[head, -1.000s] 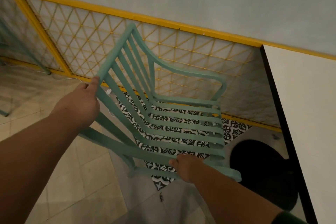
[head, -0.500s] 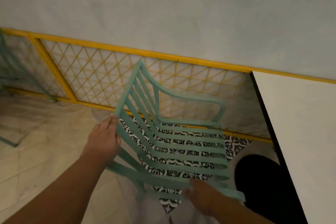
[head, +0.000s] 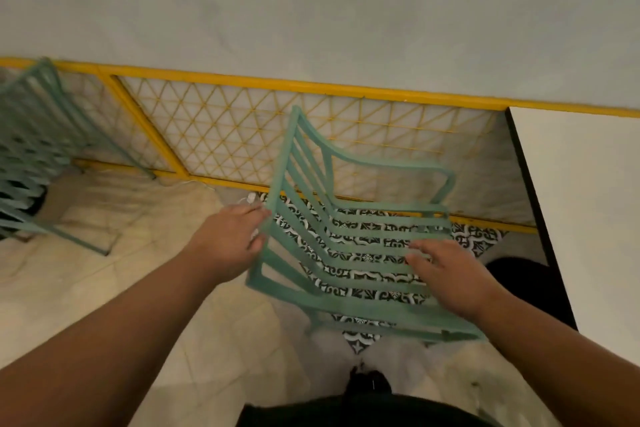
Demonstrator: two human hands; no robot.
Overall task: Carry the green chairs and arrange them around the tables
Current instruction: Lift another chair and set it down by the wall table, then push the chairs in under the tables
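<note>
Two hands open: left hand (head: 231,240) touching green chair (head: 367,310) backrest edge, right hand (head: 447,279) spread over seat.

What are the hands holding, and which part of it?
Nothing seems gripped. The left hand just touches the backrest's side rail of the green chair with straight fingers; the right hand hovers open over its seat slats.
</note>
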